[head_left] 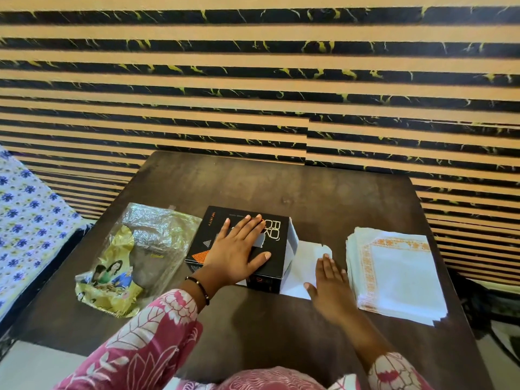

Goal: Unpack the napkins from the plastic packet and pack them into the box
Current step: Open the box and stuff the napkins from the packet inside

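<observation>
A black box lies on the dark table at its middle. My left hand rests flat on the box top, fingers spread. The box's white flap lies open on the table to its right. My right hand lies flat on that flap, fingers together, holding nothing. A stack of white napkins with an orange border sits to the right, apart from my right hand. The crumpled plastic packet, clear and yellow, lies left of the box.
A striped black-and-tan wall stands right behind the table. A bed with a blue-flowered sheet is at the left. The table's near edge is by my lap.
</observation>
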A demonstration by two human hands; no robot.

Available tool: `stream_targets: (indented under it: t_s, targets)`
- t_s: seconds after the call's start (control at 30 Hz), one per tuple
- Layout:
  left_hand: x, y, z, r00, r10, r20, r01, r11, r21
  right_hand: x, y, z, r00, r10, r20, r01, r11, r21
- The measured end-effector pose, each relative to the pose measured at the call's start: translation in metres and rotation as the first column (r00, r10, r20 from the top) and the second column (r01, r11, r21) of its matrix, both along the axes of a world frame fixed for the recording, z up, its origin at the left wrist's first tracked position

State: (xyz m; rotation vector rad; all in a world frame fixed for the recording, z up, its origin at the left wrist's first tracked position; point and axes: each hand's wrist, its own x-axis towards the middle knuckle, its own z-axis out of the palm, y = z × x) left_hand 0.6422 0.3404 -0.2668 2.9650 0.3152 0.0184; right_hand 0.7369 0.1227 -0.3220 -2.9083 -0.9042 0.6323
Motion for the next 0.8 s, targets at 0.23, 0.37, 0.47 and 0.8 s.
stream_targets:
  t_s: [0.23,0.37,0.47,0.8]
  targets:
    - [0.001,-0.002,0.003,1.0,0.021,0.004,-0.021,1.0,-0.013,0.021,0.008,0.019,0.999,-0.015,0.041,0.013,0.998,0.063]
    - [0.0,-0.003,0.004,1.0,0.02,-0.001,-0.02,1.0,0.009,0.007,0.014,0.039,0.999,-0.007,-0.049,0.026,0.921,0.389]
    - [0.0,-0.003,0.003,1.0,0.017,0.015,-0.017,1.0,-0.003,-0.006,0.013,0.042,0.972,0.084,-0.221,0.037,0.868,0.496]
    - [0.002,-0.004,0.002,0.998,0.039,-0.041,-0.039,0.999,0.0,-0.028,-0.023,0.048,0.855,0.219,-0.47,0.021,0.891,0.453]
